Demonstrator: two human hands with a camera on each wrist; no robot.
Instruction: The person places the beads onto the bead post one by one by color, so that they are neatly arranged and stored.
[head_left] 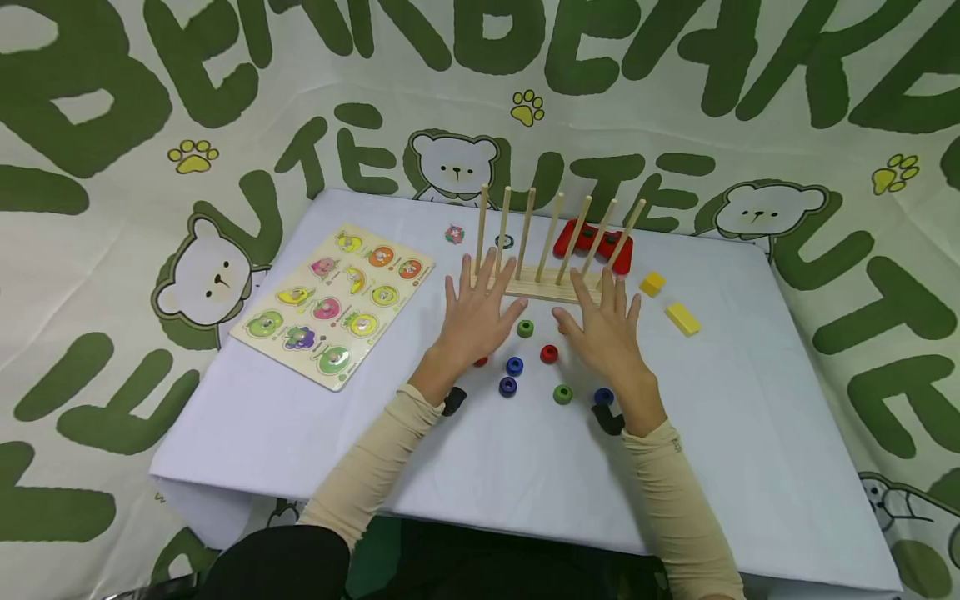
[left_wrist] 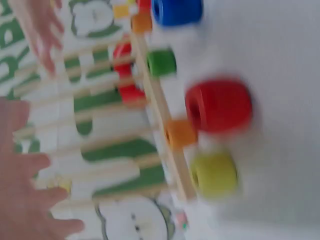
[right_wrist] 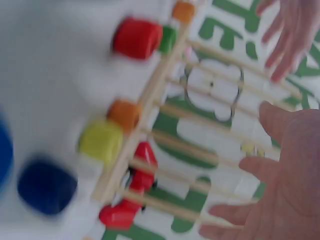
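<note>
My left hand (head_left: pixel 478 307) and right hand (head_left: pixel 604 325) are both open, palms down, fingers spread, side by side over the white table. Neither holds anything. Their fingertips reach the base of a wooden rack (head_left: pixel 551 288) with several upright pegs. Between and below the hands lie loose beads: green (head_left: pixel 525 327), red (head_left: pixel 549 353), blue (head_left: pixel 514 365), purple (head_left: pixel 507 386), another green (head_left: pixel 562 393) and another blue (head_left: pixel 603 397). The blurred left wrist view shows a red bead (left_wrist: pixel 218 106), a yellow bead (left_wrist: pixel 214 175) and my left hand (left_wrist: pixel 25 200). In the right wrist view my right hand (right_wrist: pixel 285 185) shows next to the pegs.
A fruit puzzle board (head_left: pixel 333 296) lies at the left. A red toy (head_left: pixel 592 240) stands behind the rack. Two yellow blocks (head_left: pixel 652 283) (head_left: pixel 682 319) lie at the right. A cloth with bear prints hangs behind and around the table.
</note>
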